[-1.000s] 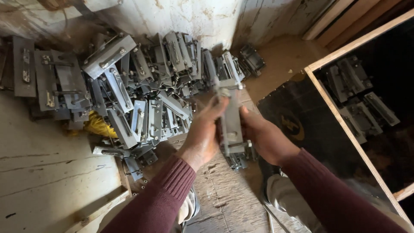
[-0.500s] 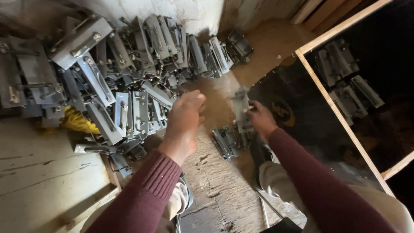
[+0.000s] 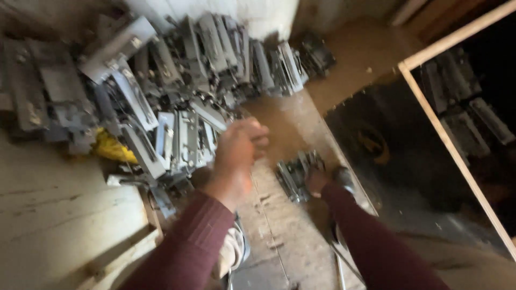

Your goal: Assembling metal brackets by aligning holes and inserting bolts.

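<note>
My left hand (image 3: 239, 147) hovers in mid-air over the edge of a big pile of grey metal brackets (image 3: 177, 102); its fingers are loosely curled with nothing in them. Lower down, my right hand (image 3: 318, 180) reaches to the floor and grips the end of a single grey metal bracket (image 3: 294, 173) that lies on the brown ground apart from the pile. Both sleeves are dark red. The picture is blurred by motion.
A yellow scrap (image 3: 110, 147) lies at the pile's left edge. Pale wooden boards (image 3: 54, 215) cover the left. A wooden frame (image 3: 449, 147) borders a dark sheet (image 3: 398, 161) on the right, with more brackets behind it. My shoe (image 3: 234, 252) is below.
Both hands held one bracket together a second ago. The left hand has let go and stays raised; the right hand has carried the bracket down to the floor.
</note>
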